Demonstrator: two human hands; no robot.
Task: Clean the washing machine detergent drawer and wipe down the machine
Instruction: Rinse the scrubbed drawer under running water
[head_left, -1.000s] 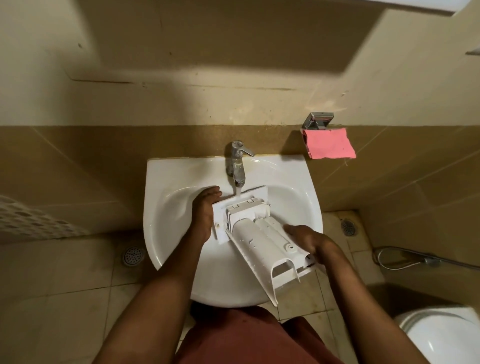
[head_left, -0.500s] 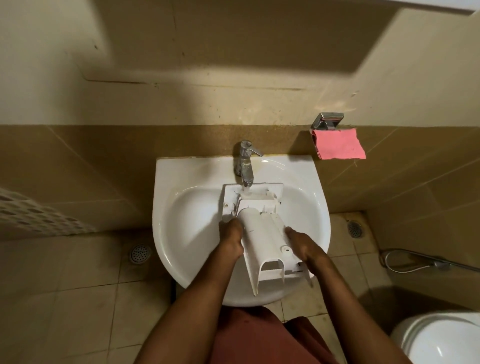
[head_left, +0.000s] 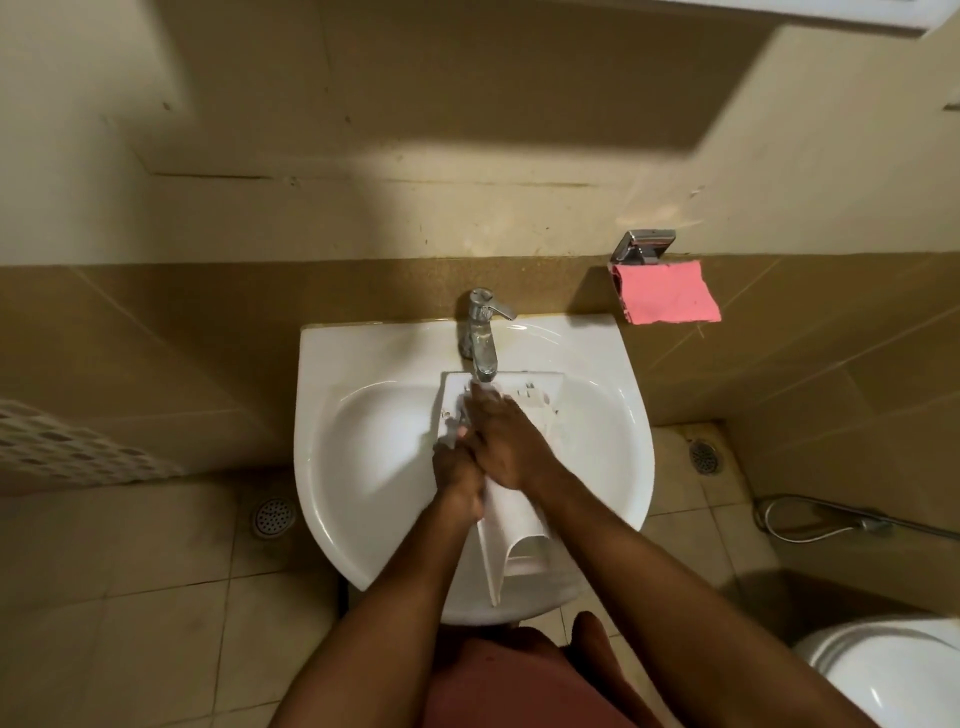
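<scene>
the drawer (head_left: 511, 525) is out of the washing machine and lies in the middle of the frame, in the white sink (head_left: 322, 374), with its wide front end just under the tap (head_left: 483, 338) and its narrow end reaching over the near rim. dark smudges show on the front end beside the fingers, so the rinse and scrub looks to be under way, not finished. whether water is running is hard to tell. the machine itself is not in view, so wiping it down and putting the drawer back seem to be left to do. a pink cloth (head_left: 667, 293) hangs on the wall in the upper right, well apart from the sink and not in use.

the left hand (head_left: 460, 483) has its fingers curled round the left edge of the drawer and grips it, holding it steady. the right hand (head_left: 511, 441) lies flat on top of the drawer, its fingers (head_left: 485, 402) stretched out nearly straight toward the tap's mouth and pressing on the dirty front part; it holds nothing. the two hands touch at the middle of the drawer.
</scene>
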